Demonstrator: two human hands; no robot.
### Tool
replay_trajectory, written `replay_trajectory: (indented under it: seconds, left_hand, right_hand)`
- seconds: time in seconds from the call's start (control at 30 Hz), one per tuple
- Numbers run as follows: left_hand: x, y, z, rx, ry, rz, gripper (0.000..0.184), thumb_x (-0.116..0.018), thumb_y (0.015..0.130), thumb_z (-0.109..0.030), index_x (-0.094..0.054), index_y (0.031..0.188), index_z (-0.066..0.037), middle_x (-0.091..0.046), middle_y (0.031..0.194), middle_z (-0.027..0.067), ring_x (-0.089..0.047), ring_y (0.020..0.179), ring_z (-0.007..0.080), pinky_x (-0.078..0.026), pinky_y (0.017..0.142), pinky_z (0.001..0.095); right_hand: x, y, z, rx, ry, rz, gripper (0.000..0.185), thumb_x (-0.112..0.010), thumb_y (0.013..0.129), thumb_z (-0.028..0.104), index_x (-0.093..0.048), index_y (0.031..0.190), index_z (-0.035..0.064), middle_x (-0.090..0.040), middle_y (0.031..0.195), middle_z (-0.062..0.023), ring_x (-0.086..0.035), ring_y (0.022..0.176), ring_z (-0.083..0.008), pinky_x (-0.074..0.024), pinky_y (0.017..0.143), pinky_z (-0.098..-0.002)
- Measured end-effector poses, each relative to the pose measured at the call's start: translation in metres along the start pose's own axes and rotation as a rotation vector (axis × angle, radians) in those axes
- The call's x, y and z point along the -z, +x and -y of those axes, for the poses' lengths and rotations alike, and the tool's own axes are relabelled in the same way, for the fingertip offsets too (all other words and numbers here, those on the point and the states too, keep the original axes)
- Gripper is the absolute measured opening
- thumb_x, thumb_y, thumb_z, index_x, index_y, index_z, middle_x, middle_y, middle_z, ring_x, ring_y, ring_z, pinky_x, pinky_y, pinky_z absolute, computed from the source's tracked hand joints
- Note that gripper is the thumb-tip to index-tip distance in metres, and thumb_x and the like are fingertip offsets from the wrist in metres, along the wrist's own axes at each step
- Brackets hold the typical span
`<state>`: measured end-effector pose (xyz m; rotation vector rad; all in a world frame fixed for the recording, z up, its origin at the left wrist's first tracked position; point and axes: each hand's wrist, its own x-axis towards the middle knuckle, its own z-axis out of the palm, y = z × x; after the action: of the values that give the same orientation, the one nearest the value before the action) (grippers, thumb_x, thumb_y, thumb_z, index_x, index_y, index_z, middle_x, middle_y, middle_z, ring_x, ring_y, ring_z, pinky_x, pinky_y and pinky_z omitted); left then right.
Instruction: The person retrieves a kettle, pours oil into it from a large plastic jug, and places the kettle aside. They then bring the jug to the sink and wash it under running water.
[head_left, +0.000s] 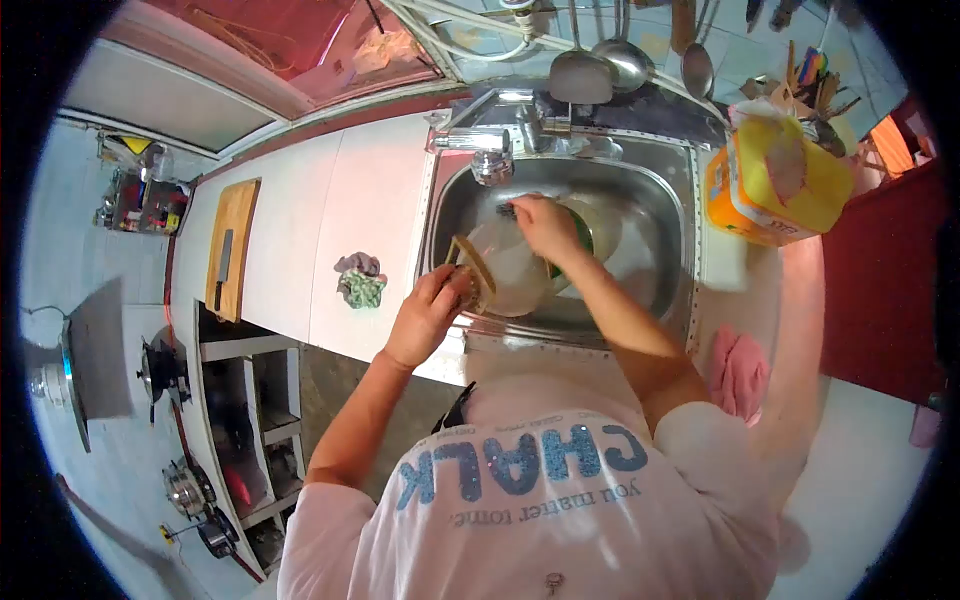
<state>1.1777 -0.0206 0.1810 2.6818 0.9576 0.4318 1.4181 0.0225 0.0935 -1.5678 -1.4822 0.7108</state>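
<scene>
My left hand [435, 308] is closed on a yellowish rimmed item [478, 270] at the left edge of the steel sink [655, 200]. Over the middle of the basin, my right hand [548, 230] is closed, with a small dark thing at its fingertips that is too small to name. Below and between the hands lies a pale, rounded, translucent item [515, 275] in the basin. A green-edged round item [582, 238] shows partly behind my right wrist.
The faucet [492, 165] reaches over the sink's back left. A crumpled cloth [360, 280] and a cutting board [233, 250] with a knife [225, 262] lie left. An orange-yellow package [770, 185] and pink cloth [738, 375] are right. Utensils [580, 78] hang behind.
</scene>
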Motion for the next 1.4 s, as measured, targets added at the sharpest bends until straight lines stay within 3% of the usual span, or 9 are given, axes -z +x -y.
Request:
replay_trajectory:
  seconds: [0.13, 0.23, 0.27, 0.43, 0.63, 0.9, 1.1, 1.23, 1.4]
  left_hand:
    - [0.011, 0.018, -0.006, 0.004, -0.048, 0.004, 0.045, -0.065, 0.070, 0.000, -0.050, 0.112, -0.007, -0.050, 0.114, 0.0164, -0.055, 0.096, 0.0345, -0.049, 0.078, 0.0367]
    - [0.013, 0.024, -0.012, 0.017, -0.069, -0.004, 0.048, -0.067, 0.070, 0.001, -0.049, 0.114, -0.007, -0.051, 0.113, 0.0156, -0.057, 0.093, 0.0332, -0.050, 0.076, 0.0352]
    - [0.013, 0.024, -0.016, 0.027, -0.073, -0.007, 0.049, -0.067, 0.069, 0.000, -0.049, 0.114, -0.007, -0.052, 0.112, 0.0153, -0.057, 0.092, 0.0327, -0.050, 0.076, 0.0350]
    - [0.014, 0.031, -0.013, 0.121, -0.215, -0.043, 0.049, -0.066, 0.068, -0.001, -0.046, 0.113, -0.005, -0.053, 0.099, 0.0155, -0.055, 0.086, 0.0354, -0.048, 0.073, 0.0391]
    - [0.003, 0.027, -0.023, 0.239, -0.235, -0.099, 0.051, -0.069, 0.069, -0.002, -0.047, 0.114, -0.007, -0.054, 0.096, 0.0162, -0.058, 0.084, 0.0346, -0.048, 0.070, 0.0389]
    - [-0.006, 0.029, -0.009, 0.209, -0.248, -0.259, 0.043, -0.072, 0.072, -0.011, -0.050, 0.107, 0.000, -0.059, 0.093, 0.0201, -0.060, 0.079, 0.0324, -0.048, 0.068, 0.0361]
    - [-0.012, 0.044, -0.015, 0.504, -0.304, -0.128, 0.039, -0.069, 0.076, -0.025, -0.052, 0.098, 0.002, -0.061, 0.079, 0.0214, -0.060, 0.074, 0.0370, -0.048, 0.066, 0.0394]
    - [-0.019, 0.038, -0.006, 0.572, -0.414, -0.207, 0.039, -0.067, 0.077, -0.028, -0.053, 0.093, 0.004, -0.063, 0.080, 0.0207, -0.061, 0.075, 0.0348, -0.048, 0.066, 0.0388]
    - [-0.052, 0.019, 0.016, 0.841, -0.779, -0.136, 0.040, -0.060, 0.083, -0.039, -0.053, 0.087, 0.001, -0.058, 0.068, 0.0084, -0.055, 0.048, 0.0124, -0.043, 0.041, 0.0245]
  right_hand:
    - [0.009, -0.041, 0.067, 0.388, -0.142, -0.089, 0.023, -0.052, 0.080, 0.007, -0.063, 0.100, 0.0096, -0.060, 0.101, -0.0080, -0.055, 0.098, -0.0272, -0.0455, 0.083, -0.0340]
    - [0.019, -0.018, 0.046, 0.297, -0.174, -0.110, 0.024, -0.052, 0.079, 0.004, -0.063, 0.100, 0.0076, -0.059, 0.103, -0.0094, -0.055, 0.098, -0.0284, -0.0450, 0.083, -0.0353]
    - [0.030, -0.006, 0.047, -0.035, -0.144, 0.061, 0.025, -0.053, 0.076, 0.002, -0.063, 0.099, 0.0065, -0.058, 0.106, -0.0108, -0.054, 0.099, -0.0293, -0.0445, 0.083, -0.0363]
    - [0.002, -0.045, 0.079, 0.369, -0.288, -0.189, 0.023, -0.048, 0.079, 0.008, -0.061, 0.098, 0.0043, -0.058, 0.103, -0.0108, -0.055, 0.095, -0.0304, -0.0457, 0.081, -0.0399]
    - [0.020, -0.012, 0.042, 0.146, -0.296, -0.188, 0.019, -0.047, 0.085, 0.011, -0.061, 0.097, 0.0042, -0.058, 0.103, -0.0116, -0.055, 0.095, -0.0312, -0.0465, 0.079, -0.0411]
    - [0.014, -0.087, 0.062, 0.481, -0.394, -0.193, 0.034, -0.050, 0.079, 0.006, -0.053, 0.113, 0.0011, -0.053, 0.115, -0.0120, -0.048, 0.112, -0.0314, -0.0419, 0.092, -0.0380]
    - [0.020, -0.024, 0.065, 0.279, -0.553, -0.237, 0.029, -0.048, 0.082, 0.008, -0.054, 0.110, 0.0019, -0.053, 0.116, -0.0114, -0.049, 0.107, -0.0300, -0.0430, 0.089, -0.0390]
    - [0.004, -0.074, 0.078, 0.453, -0.558, -0.223, 0.036, -0.050, 0.079, 0.009, -0.053, 0.114, 0.0053, -0.051, 0.118, -0.0075, -0.048, 0.108, -0.0265, -0.0405, 0.094, -0.0372]
    - [0.004, -0.093, 0.052, 0.498, -0.556, -0.208, 0.033, -0.050, 0.079, 0.009, -0.055, 0.112, 0.0083, -0.052, 0.116, -0.0057, -0.048, 0.108, -0.0261, -0.0404, 0.094, -0.0366]
